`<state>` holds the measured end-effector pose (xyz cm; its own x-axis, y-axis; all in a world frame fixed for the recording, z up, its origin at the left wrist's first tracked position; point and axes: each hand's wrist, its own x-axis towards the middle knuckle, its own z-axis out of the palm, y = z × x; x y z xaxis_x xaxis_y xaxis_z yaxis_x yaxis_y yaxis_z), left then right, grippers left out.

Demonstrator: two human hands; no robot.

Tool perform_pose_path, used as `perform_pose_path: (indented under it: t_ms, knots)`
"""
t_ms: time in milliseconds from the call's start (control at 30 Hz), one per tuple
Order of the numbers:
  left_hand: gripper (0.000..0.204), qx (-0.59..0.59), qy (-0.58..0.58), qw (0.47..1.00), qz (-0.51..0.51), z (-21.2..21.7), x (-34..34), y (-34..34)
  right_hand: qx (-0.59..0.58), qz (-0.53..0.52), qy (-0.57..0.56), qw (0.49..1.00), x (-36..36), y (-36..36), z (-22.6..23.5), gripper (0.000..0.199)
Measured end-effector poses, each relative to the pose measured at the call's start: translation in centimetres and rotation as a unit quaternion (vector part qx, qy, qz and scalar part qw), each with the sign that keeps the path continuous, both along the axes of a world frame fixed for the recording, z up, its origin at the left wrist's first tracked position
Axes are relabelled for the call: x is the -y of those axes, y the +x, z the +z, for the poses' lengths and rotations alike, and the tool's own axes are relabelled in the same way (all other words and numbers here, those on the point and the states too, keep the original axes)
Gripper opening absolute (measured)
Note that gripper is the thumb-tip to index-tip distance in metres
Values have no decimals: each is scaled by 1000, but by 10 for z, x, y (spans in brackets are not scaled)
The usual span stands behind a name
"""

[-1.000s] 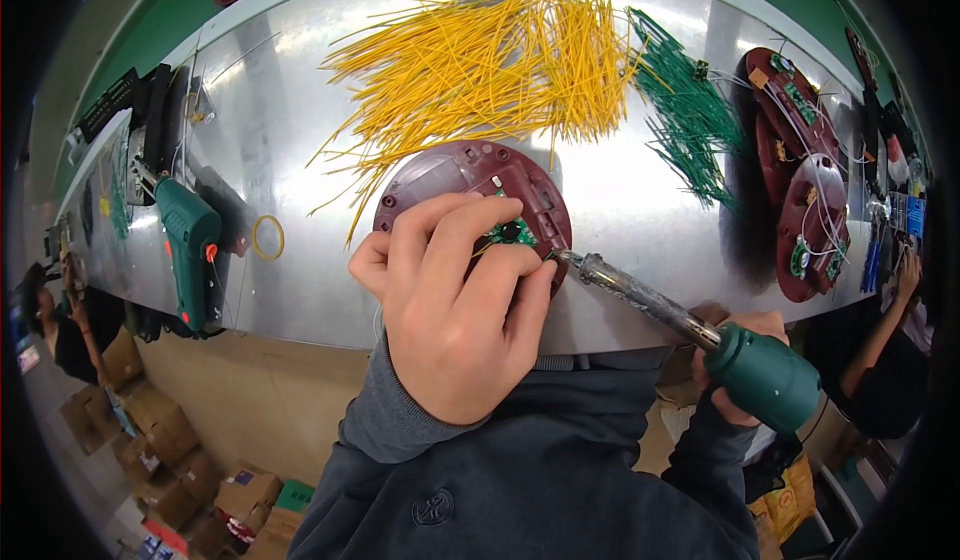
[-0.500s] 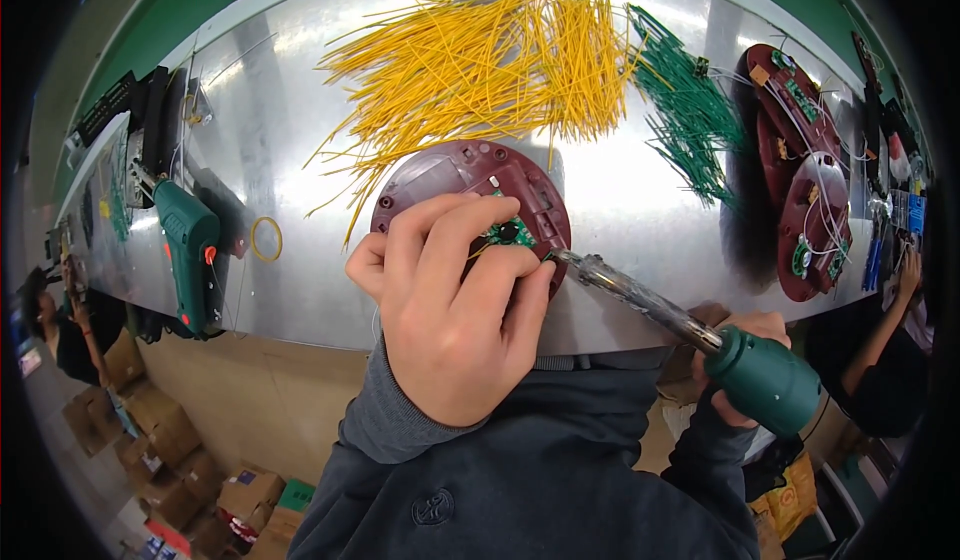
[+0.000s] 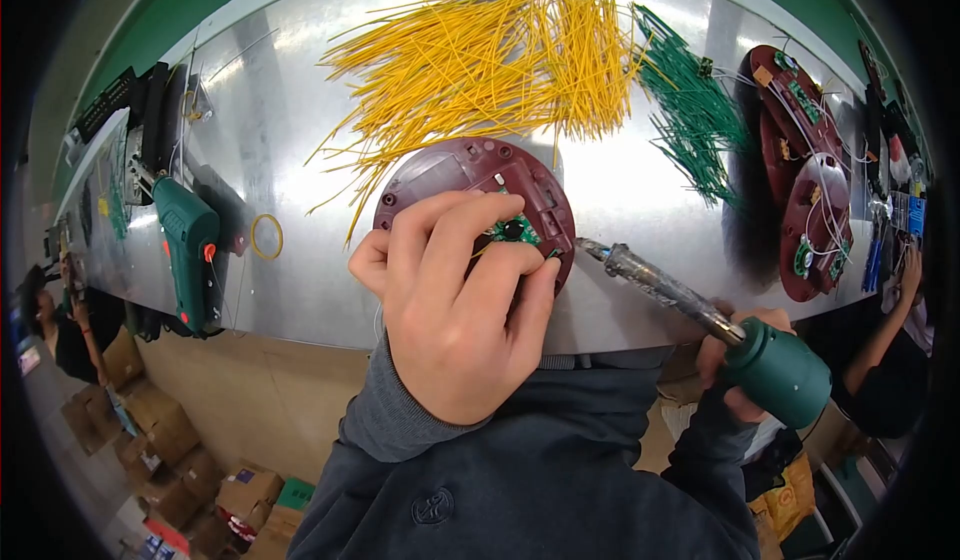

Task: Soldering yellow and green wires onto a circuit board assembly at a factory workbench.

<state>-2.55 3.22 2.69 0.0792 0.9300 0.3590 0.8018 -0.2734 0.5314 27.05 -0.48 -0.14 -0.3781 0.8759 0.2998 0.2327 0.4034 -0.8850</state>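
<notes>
Over a round maroon plastic housing [image 3: 425, 182] bends my left hand [image 3: 455, 325], its fingers curled and pressing down on it. Between those fingers shows a small green circuit board [image 3: 530, 225] with a black round blob. Whether the thumb and fingertips also pinch a wire is hidden. My right hand [image 3: 712, 362] is wrapped round the green handle of a soldering iron [image 3: 775, 372], which partly covers it. The iron's sooty metal barrel points up and left, its tip just off the housing's right edge.
Behind the housing lie a heap of yellow wires [image 3: 480, 70] and a smaller pile of green wires [image 3: 695, 110]. Wired maroon housings [image 3: 815, 210] are stacked at right. At left are a green glue gun [image 3: 188, 230] and a yellow ring [image 3: 266, 237]. Other people sit at both sides.
The soldering iron has drawn back to the right, its tip leaving the housing's edge area. My left hand and the housing have shifted very slightly right.
</notes>
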Motion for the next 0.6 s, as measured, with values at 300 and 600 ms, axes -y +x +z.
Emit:
perform_pose_path:
  t_ms: [300, 600]
  knots:
    - [20, -6, 4, 1000, -16, -2, 0, -2, -271, -32, -168, 947, 9, -4, -5, 63]
    - [20, -16, 0, 1000, -16, -2, 0, -1, -298, -63, -233, 923, 11, -7, 1, 67]
